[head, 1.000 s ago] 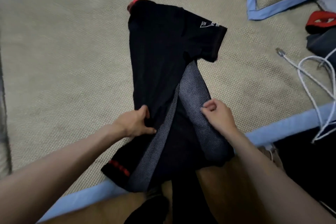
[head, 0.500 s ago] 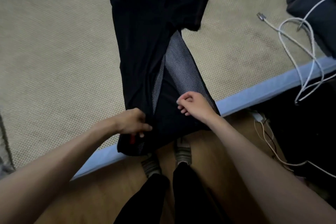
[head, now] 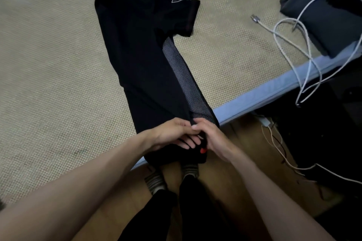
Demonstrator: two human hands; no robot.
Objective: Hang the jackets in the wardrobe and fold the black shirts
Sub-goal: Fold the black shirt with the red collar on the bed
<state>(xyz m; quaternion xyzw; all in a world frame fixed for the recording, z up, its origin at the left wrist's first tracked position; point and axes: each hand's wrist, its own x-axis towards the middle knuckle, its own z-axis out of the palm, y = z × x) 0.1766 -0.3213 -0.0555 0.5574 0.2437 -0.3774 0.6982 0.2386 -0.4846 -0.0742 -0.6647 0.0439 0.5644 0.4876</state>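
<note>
Black shirt (head: 141,49) folded lengthwise on the bed (head: 49,84), mesh strip showing, hem overhanging the near edge. My left hand (head: 172,133) and right hand (head: 213,139) both pinch the hem.

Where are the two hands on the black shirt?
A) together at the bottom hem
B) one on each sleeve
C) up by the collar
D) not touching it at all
A: the left hand and right hand meet at the hem end of the black shirt, at the mat's near edge.
</note>
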